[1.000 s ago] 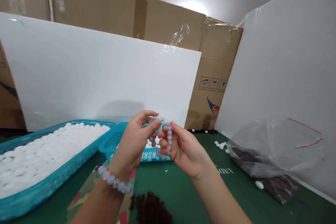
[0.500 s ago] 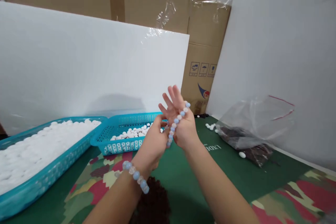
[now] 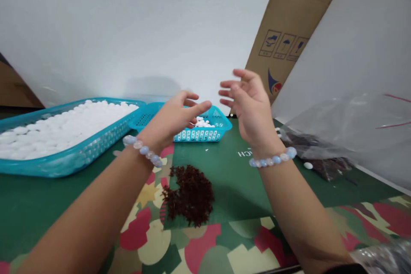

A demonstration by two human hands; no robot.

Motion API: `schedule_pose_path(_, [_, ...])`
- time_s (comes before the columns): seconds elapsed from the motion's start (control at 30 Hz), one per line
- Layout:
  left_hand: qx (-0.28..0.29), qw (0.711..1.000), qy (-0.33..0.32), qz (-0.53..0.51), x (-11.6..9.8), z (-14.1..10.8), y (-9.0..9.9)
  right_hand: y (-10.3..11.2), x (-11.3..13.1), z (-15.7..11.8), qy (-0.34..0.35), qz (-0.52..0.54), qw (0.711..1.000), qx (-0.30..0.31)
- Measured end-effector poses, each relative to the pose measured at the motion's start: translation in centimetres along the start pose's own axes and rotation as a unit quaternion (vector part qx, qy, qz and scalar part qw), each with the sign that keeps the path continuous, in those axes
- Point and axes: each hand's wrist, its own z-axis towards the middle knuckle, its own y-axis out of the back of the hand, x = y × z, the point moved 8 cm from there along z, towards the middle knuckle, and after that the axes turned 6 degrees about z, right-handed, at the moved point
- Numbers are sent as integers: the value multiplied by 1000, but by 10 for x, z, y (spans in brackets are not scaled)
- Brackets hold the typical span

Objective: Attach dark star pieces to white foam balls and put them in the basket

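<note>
My left hand [image 3: 176, 115] is raised in front of the smaller blue basket, fingers apart and nothing in them. A beaded bracelet [image 3: 144, 150] of pale blue and clear beads circles the left wrist. Opposite it, my right hand [image 3: 252, 105] is held up with its fingers loosely spread and holds nothing. A matching bracelet [image 3: 272, 159] sits around the right wrist. Below and between the hands, a clump of dark brown shredded material [image 3: 189, 195] lies on the patterned green mat [image 3: 231, 184].
The smaller blue basket [image 3: 221, 130] holds white pebble-like pieces. A larger blue tray [image 3: 80, 150] at left is full of similar pieces. On the right lies a clear plastic bag [image 3: 346, 124] with dark material, a white piece [image 3: 308, 165] beside it. White panels [image 3: 128, 30] and cardboard [image 3: 298, 4] stand behind.
The second bracelet has gone from the right hand's palm onto the right wrist. The left hand has let go of it, and the hands have moved apart. The view has tilted down.
</note>
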Motion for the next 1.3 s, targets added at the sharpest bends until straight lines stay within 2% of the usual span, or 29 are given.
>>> schedule_pose_path(0.03, [1,999,8,49,7,0,7,-19,-5,-4,-6,-63,992,106])
schedule_pose_path(0.07, [30,993,17,113,16,-1,8,-39,-13,-13,-11,-120,968,219])
schedule_pose_path(0.13, [143,960,29,239,37,-8,-3,-70,-29,-39,-11,-185,895,405])
schedule_pose_path(0.2, [247,914,34,320,58,-17,-16,-87,-39,-59,-6,-193,845,499])
schedule_pose_path(0.27, [300,883,36,359,71,-22,-25,-97,-44,-71,-2,-208,814,542])
schedule_pose_path(0.43, [355,846,23,398,76,-25,-41,-102,-40,-78,19,-243,796,554])
schedule_pose_path(0.57, [378,835,13,400,78,-27,-45,-105,-42,-79,22,-255,791,556])
schedule_pose_path(0.83, [345,887,20,307,83,-23,-37,-109,-50,-78,17,-214,810,545])
schedule_pose_path(1.07, [306,926,28,218,89,-12,-38,-106,-47,-71,-3,-153,848,507])
schedule_pose_path(1.2, [270,952,46,139,91,-6,-26,-103,-51,-61,-45,-79,881,465])
schedule_pose_path(1.3, [228,969,64,69,94,-1,-15,-99,-65,-54,-114,-13,901,418])
